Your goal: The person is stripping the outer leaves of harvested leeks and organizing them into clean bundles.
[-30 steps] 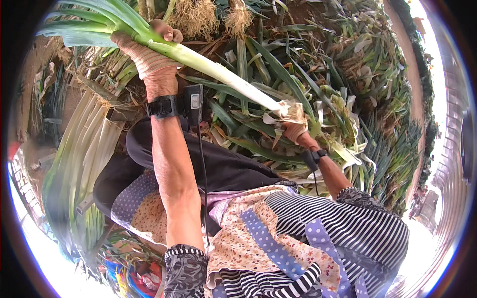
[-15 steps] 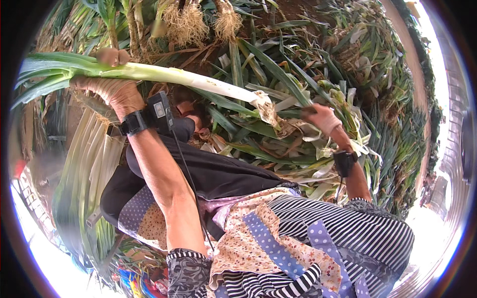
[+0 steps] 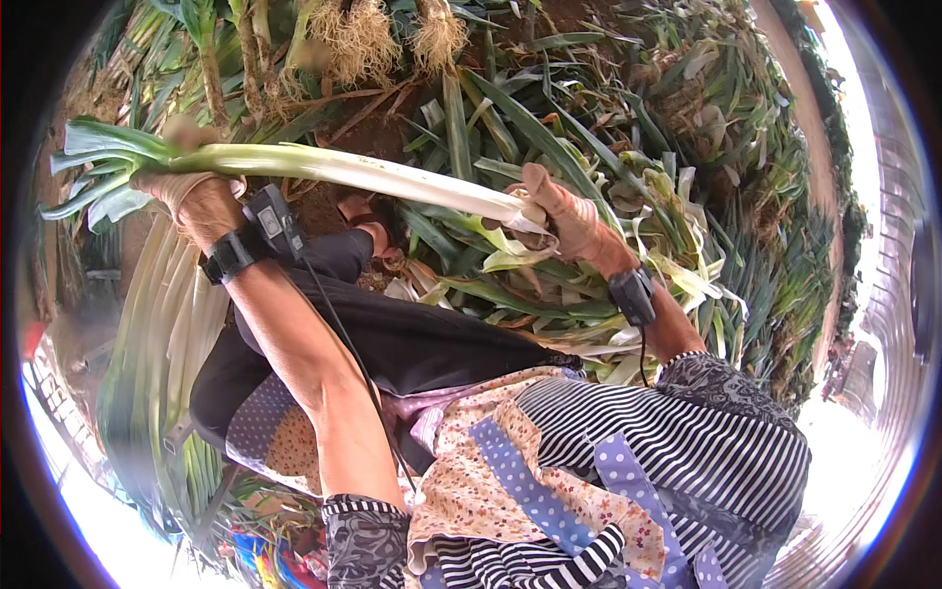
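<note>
A long leek (image 3: pixel 373 174) stretches nearly level across the space in front of me, green leaves to the left, white shank to the right. My left hand (image 3: pixel 184 184) is closed around it just below the leaves. At the root end, my right hand (image 3: pixel 569 216) grips the leek, thumb on the upper side and fingers curled beneath. A loose outer layer hangs by that hand. Both hands seem to wear pale coverings, and each wrist carries a black device.
Peeled leeks (image 3: pixel 162 304) lie in a bundle at my left. Rooted leeks (image 3: pixel 355 44) are ahead. Stripped leaves (image 3: pixel 579 294) heap up under my right hand, and more greens (image 3: pixel 775 236) pile to the far right. My bent leg (image 3: pixel 392 324) is between my arms.
My right hand has come in from the leaf heap to the leek's root end and taken hold of it. The left hand and the leek have shifted slightly left.
</note>
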A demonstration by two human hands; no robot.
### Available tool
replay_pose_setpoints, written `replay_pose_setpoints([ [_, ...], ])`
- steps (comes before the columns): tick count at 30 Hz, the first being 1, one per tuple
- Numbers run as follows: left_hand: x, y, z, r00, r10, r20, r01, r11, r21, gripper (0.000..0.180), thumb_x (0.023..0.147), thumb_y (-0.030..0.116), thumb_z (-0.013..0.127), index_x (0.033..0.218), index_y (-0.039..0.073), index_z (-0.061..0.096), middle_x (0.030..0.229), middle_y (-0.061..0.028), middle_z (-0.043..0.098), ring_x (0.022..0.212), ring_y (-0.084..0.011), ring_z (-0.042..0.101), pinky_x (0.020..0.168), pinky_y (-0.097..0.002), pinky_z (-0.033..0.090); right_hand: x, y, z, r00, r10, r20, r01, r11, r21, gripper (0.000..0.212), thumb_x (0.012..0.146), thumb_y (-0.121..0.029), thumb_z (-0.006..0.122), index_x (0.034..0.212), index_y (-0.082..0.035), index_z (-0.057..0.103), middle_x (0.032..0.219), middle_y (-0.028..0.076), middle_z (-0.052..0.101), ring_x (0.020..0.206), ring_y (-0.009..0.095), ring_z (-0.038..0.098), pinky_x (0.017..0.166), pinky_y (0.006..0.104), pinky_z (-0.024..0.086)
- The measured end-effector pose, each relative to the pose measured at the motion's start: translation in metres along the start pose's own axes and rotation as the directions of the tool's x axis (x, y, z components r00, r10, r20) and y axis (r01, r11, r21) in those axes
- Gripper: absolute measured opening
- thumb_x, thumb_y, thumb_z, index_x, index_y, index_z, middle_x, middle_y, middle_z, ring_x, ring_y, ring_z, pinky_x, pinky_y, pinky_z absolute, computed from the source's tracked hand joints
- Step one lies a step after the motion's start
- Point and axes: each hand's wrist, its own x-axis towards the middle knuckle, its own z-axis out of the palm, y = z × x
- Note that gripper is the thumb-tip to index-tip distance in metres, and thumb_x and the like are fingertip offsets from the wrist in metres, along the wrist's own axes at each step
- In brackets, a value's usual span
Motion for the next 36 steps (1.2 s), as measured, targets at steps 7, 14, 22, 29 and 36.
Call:
replay_pose_setpoints([
  [7, 0.026, 0.005, -0.046, 0.997, -0.030, -0.076, 0.032, 0.999, 0.036, 0.064, 0.071, 0.065, 0.056, 0.089, 0.004, 0.048, 0.076, -0.0078, 0.047, 0.068, -0.0182, 0.047, 0.056, -0.0302, 0.042, -0.071, -0.044, 0.018, 0.948, -0.189, -0.256, 0.060, 0.897, -0.438, 0.041, 0.087, -0.040, 0.056, 0.099, -0.001, 0.063, 0.079, 0.003, 0.061, 0.071, 0.013, 0.056, 0.070, 0.0252, 0.047],
  [14, -0.004, -0.023, 0.004, 0.975, 0.052, -0.218, -0.052, 0.999, 0.006, 0.050, 0.067, 0.063, 0.053, 0.076, 0.014, 0.051, 0.068, -0.0040, 0.052, 0.065, -0.0156, 0.051, 0.059, -0.0286, 0.043, -0.130, 0.004, -0.096, 0.507, 0.010, -0.862, -0.807, 0.358, -0.470, 0.043, 0.078, -0.036, 0.063, 0.109, -0.007, 0.060, 0.110, 0.014, 0.060, 0.104, 0.025, 0.056, 0.088, 0.0374, 0.043],
  [22, -0.034, -0.032, 0.028, 0.959, 0.044, 0.280, -0.002, 0.989, -0.150, 0.074, 0.061, 0.089, 0.038, 0.062, 0.016, 0.047, 0.055, 0.0025, 0.047, 0.046, -0.0090, 0.040, 0.041, -0.0223, 0.031, -0.038, -0.078, 0.017, 0.312, -0.847, -0.429, -0.079, 0.427, -0.901, 0.041, 0.072, -0.024, 0.075, 0.107, -0.006, 0.062, 0.102, 0.015, 0.061, 0.093, 0.027, 0.058, 0.081, 0.0356, 0.049],
  [29, -0.046, -0.036, 0.045, 0.943, 0.177, 0.281, -0.126, 0.974, -0.191, 0.069, 0.063, 0.078, 0.054, 0.080, 0.011, 0.057, 0.063, -0.0005, 0.052, 0.047, -0.0095, 0.044, 0.041, -0.0208, 0.032, 0.076, -0.117, 0.097, 0.336, -0.884, -0.326, 0.130, 0.386, -0.913, 0.043, 0.073, -0.030, 0.071, 0.108, -0.009, 0.056, 0.087, 0.009, 0.062, 0.084, 0.028, 0.060, 0.069, 0.0407, 0.049],
  [36, -0.068, -0.038, 0.056, 0.890, 0.180, 0.418, -0.129, 0.981, -0.147, 0.074, 0.060, 0.084, 0.047, 0.077, 0.012, 0.056, 0.058, 0.0010, 0.048, 0.046, -0.0098, 0.043, 0.042, -0.0219, 0.031, 0.151, -0.083, 0.062, 0.635, -0.767, -0.096, 0.190, 0.275, -0.942, 0.024, 0.081, -0.012, 0.058, 0.106, -0.011, 0.057, 0.110, 0.010, 0.057, 0.094, 0.028, 0.061, 0.077, 0.0374, 0.051],
])
